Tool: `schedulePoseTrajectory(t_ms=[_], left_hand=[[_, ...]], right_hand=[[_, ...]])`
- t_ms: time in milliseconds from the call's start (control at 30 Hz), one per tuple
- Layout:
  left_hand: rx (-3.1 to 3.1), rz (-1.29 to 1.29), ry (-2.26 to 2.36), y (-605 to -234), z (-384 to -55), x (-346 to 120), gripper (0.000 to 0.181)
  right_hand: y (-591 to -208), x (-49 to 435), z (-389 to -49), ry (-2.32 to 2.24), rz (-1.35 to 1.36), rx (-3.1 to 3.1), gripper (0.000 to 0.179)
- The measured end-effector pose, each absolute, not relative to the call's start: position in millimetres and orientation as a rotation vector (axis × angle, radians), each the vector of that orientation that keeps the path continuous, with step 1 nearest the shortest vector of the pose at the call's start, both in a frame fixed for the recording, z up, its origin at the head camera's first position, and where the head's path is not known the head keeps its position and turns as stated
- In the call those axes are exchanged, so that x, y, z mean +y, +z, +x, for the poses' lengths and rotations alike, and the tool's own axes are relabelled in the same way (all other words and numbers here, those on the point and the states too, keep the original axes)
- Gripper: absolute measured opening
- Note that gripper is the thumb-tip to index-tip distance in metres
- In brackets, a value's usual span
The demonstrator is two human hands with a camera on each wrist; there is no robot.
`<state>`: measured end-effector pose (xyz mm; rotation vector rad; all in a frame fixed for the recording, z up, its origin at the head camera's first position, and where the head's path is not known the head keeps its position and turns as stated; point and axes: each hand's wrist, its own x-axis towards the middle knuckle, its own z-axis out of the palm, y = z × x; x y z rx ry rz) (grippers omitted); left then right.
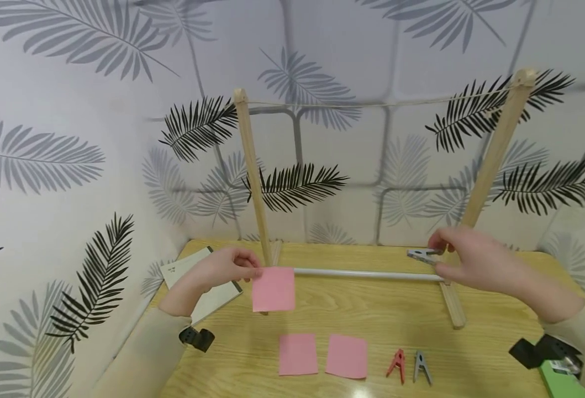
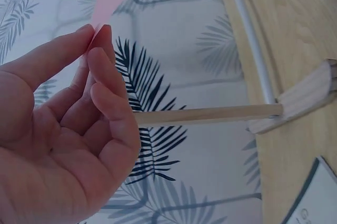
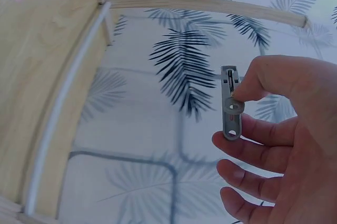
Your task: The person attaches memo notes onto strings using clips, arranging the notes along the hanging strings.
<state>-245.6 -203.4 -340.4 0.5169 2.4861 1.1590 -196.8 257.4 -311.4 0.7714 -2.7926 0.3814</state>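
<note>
I see the left hand (image 1: 232, 265) pinch a square pink paper sheet (image 1: 274, 291) by its upper-left corner and the right hand (image 1: 468, 260) pinch a grey plastic clothespin (image 1: 418, 253), both above a yellow wood-grained table (image 1: 352, 309). Likely handling: sheet light, limp, held by edges; clothespin springy, squeezed at handles.

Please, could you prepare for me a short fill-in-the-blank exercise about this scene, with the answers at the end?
1. The left hand holds a paper square whose colour is ____.
2. On the table, ____ more such squares lie side by side.
3. The right hand grips a ____ plastic clothespin.
4. The tabletop clothespin nearest those lying squares is ____.

Missing words: pink; two; grey; red.
</note>
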Motion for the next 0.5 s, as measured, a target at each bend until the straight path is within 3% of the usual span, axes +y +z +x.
schedulePoseTrajectory(t_ms=[500], left_hand=[[2.62, 0.562, 1.356, -289, -264, -174, 0.021]], right_hand=[[-233, 217, -225, 0.455, 0.828, -2.722, 0.025]])
